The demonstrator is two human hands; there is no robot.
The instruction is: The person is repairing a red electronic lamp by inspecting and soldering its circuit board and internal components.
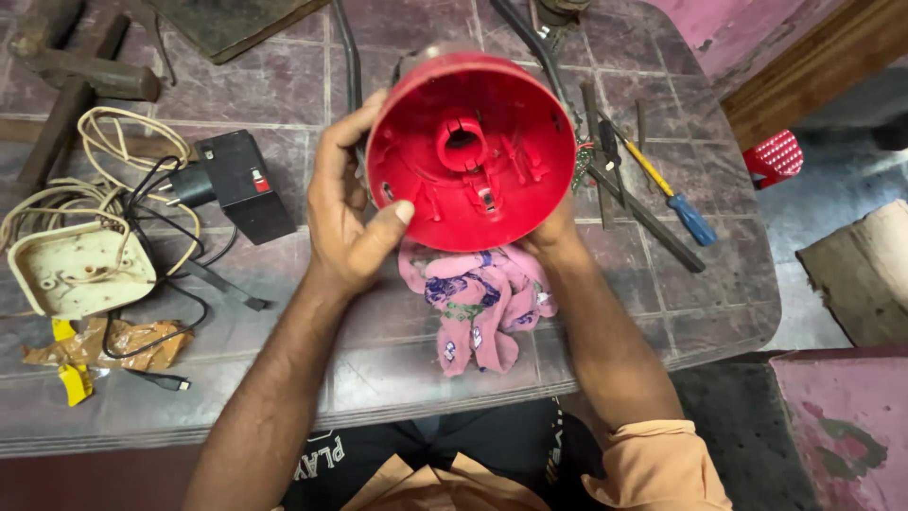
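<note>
We hold the red plastic housing (pixel 470 151) tilted up above the pink floral cloth (pixel 478 303), near the table's (pixel 397 369) middle. Our left hand (pixel 345 213) wraps its rim at nine o'clock, fingers curled behind, thumb pressed on the inner edge. Our right hand (pixel 553 232) cups it at five o'clock, fingers hidden. A steady two-sided grip seems best. A screwdriver (pixel 667 194) lies at three o'clock.
</note>
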